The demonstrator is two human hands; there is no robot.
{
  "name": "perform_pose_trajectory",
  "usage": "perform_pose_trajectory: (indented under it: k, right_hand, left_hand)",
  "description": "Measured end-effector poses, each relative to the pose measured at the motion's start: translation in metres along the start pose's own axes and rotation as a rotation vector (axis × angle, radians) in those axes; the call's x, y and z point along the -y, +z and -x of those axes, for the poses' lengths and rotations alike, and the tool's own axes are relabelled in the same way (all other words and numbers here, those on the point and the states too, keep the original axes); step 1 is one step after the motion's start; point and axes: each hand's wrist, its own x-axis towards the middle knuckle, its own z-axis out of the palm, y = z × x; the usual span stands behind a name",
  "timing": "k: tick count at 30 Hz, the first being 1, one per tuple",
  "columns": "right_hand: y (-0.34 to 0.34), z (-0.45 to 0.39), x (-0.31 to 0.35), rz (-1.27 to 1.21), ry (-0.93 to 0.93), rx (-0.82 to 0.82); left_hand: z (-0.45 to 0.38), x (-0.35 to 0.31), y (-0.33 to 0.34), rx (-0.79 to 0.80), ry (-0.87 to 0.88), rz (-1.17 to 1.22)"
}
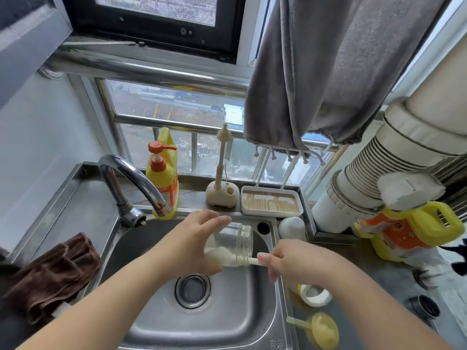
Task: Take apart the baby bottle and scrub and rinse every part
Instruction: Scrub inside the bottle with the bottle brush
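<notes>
Two hands work over the sink [156, 322]. Nearest me on the desk [394, 281] to the right lie a yellow teat piece with a straw [321, 329] and, just beyond it, a white screw ring [316, 295]. My right hand [293, 261] has its grip pinched round the pale handle of a bottle brush [227, 257], whose foamy head sits inside the clear bottle body [233, 243]. My left hand [192, 243] has its grip curled round that bottle body from the base end, holding it on its side above the drain strainer [193, 290], mouth toward my right. A brown cloth [53, 274] lies crumpled on the desk to the left. Beyond the bottle, a white cap [292, 227] sits at the sink's far right corner. The faucet [131, 183] arches over the basin's far left edge; I see no water from it. Behind it stands a yellow pump bottle of dish soap [163, 178], then a thin teat brush upright in its cream stand [222, 193], then a white drying tray [271, 203]. A grey towel [328, 72] hangs over the window sill
</notes>
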Motion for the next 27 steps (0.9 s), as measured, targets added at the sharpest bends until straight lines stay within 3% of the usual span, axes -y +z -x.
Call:
perform_pose_trajectory:
  k: [2, 5, 7, 11, 13, 16, 19, 21, 24, 27]
  right_hand:
    - [-0.004, 0.000, 0.002, 0.200, -0.002, -0.196]
    - [0.003, -0.009, -0.009, 0.527, -0.101, -0.744]
    - [0.008, -0.012, -0.014, 0.569, -0.205, -0.951]
    - [0.012, -0.012, -0.013, 0.456, -0.186, -0.923]
    - [0.017, -0.008, -0.012, 0.398, -0.126, -0.702]
    - [0.028, -0.004, -0.013, 0.055, -0.099, -0.258]
    - [0.020, 0.002, -0.013, -0.081, -0.090, -0.114]
    - [0.011, 0.002, -0.011, 0.138, -0.074, -0.226]
    - [0.002, -0.002, -0.015, 0.507, -0.133, -0.708]
    - [0.005, -0.009, -0.020, 0.576, -0.313, -1.007]
  left_hand:
    - [0.000, 0.001, 0.001, 0.005, -0.023, 0.010]
    - [0.001, 0.002, -0.001, 0.046, -0.053, 0.014]
    - [0.002, 0.002, -0.002, 0.046, -0.065, 0.033]
    - [0.004, -0.005, -0.004, 0.019, -0.067, 0.045]
    - [0.002, -0.007, -0.008, -0.046, -0.037, 0.027]
    - [-0.003, -0.006, -0.007, -0.128, 0.101, -0.136]
    - [-0.001, -0.004, -0.002, -0.093, 0.101, -0.162]
    - [0.000, -0.001, 0.000, -0.065, 0.067, -0.138]
    - [0.000, -0.002, 0.000, 0.028, -0.030, -0.037]
    - [0.000, -0.004, -0.004, 0.042, -0.080, 0.060]
